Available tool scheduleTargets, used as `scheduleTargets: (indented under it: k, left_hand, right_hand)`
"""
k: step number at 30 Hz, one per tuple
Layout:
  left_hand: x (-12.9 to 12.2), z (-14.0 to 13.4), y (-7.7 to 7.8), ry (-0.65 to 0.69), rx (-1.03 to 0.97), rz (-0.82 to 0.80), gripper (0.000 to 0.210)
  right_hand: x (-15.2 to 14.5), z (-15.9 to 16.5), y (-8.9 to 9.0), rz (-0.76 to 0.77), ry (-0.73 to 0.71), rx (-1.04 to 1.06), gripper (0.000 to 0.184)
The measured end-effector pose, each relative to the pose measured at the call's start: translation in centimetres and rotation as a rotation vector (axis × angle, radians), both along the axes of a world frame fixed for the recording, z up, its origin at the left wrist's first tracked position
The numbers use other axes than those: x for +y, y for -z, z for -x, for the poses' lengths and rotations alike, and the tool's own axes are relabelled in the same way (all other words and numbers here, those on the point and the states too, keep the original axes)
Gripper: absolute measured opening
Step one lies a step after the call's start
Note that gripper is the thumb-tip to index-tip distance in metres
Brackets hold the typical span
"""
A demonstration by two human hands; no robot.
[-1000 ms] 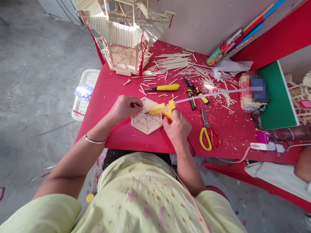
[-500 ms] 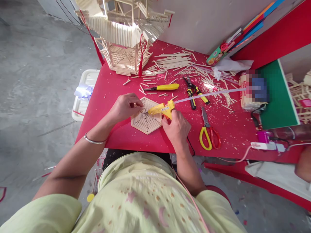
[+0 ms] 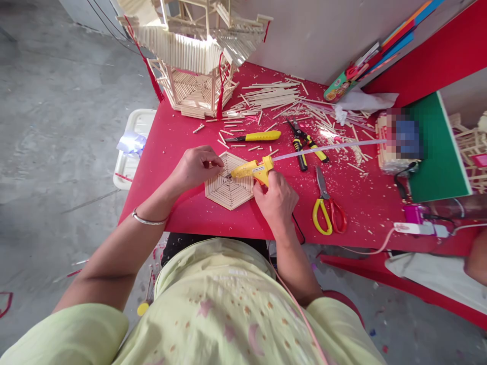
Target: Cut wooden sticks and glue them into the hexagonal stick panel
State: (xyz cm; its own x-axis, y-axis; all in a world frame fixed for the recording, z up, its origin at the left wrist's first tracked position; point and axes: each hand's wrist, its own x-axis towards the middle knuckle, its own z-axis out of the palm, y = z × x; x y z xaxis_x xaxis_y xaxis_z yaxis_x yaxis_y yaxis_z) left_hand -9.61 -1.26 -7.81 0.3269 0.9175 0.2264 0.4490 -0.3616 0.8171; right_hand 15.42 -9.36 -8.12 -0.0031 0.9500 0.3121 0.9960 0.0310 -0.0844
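A hexagonal panel of thin wooden sticks [image 3: 230, 195] lies flat at the table's near edge, its sticks laid in rings around a small dark centre. My right hand [image 3: 277, 198] is wrapped round a yellow hot glue gun [image 3: 249, 171], whose nozzle points left at that centre. From the gun's back runs a long clear glue stick [image 3: 331, 149]. Over the panel's upper left edge, my left hand [image 3: 201, 166] has its fingertips pinched together; anything between them is too small to make out.
Behind stands a stick-built pavilion model [image 3: 194, 76] with red tassels. On the red table [image 3: 182, 213] lie a yellow utility knife [image 3: 262, 136], cutting pliers [image 3: 300, 147], scissors [image 3: 323, 203] and many loose sticks [image 3: 272, 95]. A power strip [image 3: 414, 229] sits at right, near another person's arm [image 3: 476, 256].
Hardly anything differs. The glue gun's nozzle stays at the panel's centre, and both hands hold their places.
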Motion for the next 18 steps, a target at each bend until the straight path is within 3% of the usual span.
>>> scheduleTargets:
  k: [18]
  left_hand:
    - [0.09, 0.11, 0.18, -0.018, -0.004, 0.015, 0.018]
  right_hand:
    - [0.04, -0.09, 0.32, 0.002, 0.027, 0.059, 0.031]
